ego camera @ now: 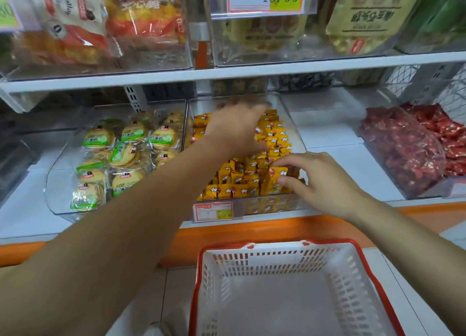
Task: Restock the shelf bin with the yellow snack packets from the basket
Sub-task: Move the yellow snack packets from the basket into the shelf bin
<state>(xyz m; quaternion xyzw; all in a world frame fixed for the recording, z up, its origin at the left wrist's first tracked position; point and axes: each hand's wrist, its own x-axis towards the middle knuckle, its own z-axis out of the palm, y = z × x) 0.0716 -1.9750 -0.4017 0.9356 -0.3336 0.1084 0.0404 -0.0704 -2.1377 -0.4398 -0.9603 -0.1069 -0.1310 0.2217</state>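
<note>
- On the lower shelf [327, 128] of a shop aisle, clear bins sit side by side beneath and beyond the hands. Green-labelled biscuits [121, 149] lie left of the left hand, and red packets [403, 154] lie well right of the right hand.
- Below both hands and nearer the person, the white basket [277, 242] with its red rim shows no packets inside, so the restocking looks close to done.
- The shelf bin [290, 118] runs away from the person, its long axis front to back, with both hands over it.
- The yellow snack packets [242, 176] fill the bin in upright rows along that axis, directly under the hands.
- The left hand [234, 128] reaches farthest, over the rear rows. It is blurred, fingers stretched forward, and whether it holds anything cannot be told.
- The right hand [317, 181] is at the front right corner, fingers curved, with thumb and forefinger pinching the corner packet [274, 176].
- Any final straightening would likely fall to the right hand for the front rows and to the left hand for the back.
</note>
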